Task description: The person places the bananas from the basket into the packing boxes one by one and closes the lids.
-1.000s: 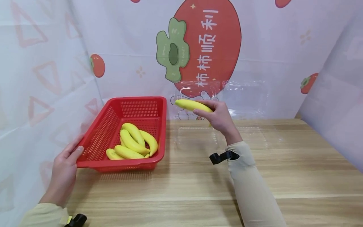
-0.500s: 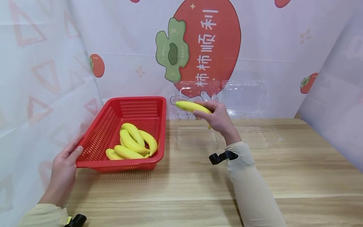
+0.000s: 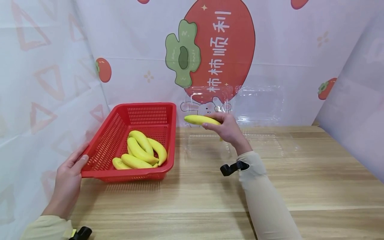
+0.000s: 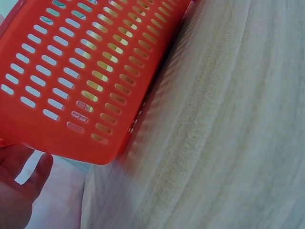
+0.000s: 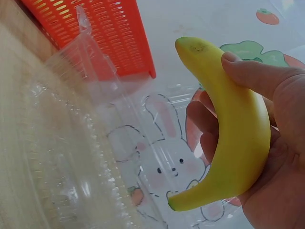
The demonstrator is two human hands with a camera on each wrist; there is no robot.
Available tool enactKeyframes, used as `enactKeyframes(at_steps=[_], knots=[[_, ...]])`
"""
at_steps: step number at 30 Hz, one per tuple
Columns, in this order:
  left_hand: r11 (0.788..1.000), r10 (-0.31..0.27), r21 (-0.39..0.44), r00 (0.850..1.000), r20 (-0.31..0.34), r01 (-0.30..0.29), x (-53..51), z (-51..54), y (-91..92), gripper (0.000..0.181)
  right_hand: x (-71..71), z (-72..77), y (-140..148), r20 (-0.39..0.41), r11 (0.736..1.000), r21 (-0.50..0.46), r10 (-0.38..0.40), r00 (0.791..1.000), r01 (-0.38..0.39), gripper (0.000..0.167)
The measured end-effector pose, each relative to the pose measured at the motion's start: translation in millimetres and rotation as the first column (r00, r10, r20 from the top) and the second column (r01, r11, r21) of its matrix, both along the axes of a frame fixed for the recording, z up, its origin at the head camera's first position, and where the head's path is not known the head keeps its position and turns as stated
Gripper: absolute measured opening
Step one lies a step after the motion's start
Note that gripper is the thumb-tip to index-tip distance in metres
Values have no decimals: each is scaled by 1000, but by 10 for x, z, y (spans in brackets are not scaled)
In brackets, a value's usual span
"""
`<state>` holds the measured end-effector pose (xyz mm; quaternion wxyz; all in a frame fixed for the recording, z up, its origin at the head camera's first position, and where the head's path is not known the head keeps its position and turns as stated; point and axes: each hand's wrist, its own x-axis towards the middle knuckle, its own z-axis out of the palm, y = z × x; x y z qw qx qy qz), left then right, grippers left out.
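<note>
In the head view my left hand (image 3: pixel 66 183) grips the near-left corner of a red slotted plastic basket (image 3: pixel 129 174), thumb on the rim. Several yellow bananas (image 3: pixel 139 150) lie inside, towards its near end. My right hand (image 3: pixel 229 128) holds another banana (image 3: pixel 196 120) in the air, above a clear plastic clamshell box (image 3: pixel 207 151) on the table. The right wrist view shows that banana (image 5: pixel 243 138) between thumb and fingers, its body resting against the palm. Below it is the clear box (image 5: pixel 71 157), apart from the fruit.
A second clear clamshell box (image 3: pixel 267 145) stands to the right, its lid (image 3: pixel 261 103) raised towards the back wall. A printed sheet (image 3: pixel 135 43) covers the back, and white sheets close both sides. The basket stands on the wood-grain table (image 3: pixel 192 206).
My right hand has come down slightly with the banana, towards the clear box. The left hand and the basket keep their place.
</note>
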<state>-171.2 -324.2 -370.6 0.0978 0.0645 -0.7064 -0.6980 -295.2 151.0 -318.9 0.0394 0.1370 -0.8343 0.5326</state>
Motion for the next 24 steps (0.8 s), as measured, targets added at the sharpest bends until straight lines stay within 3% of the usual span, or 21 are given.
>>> enactKeyframes(at_steps=[17,24], knots=[[1000,-12,18,999,-39,12,4,-14,-7,60,-55,-174,-94,37,994,106,8,999,-12,39],[1000,-5,4,1000,-17,5,4,2,3,60,-71,-226,-114,28,990,139,-2,1000,-2,39]])
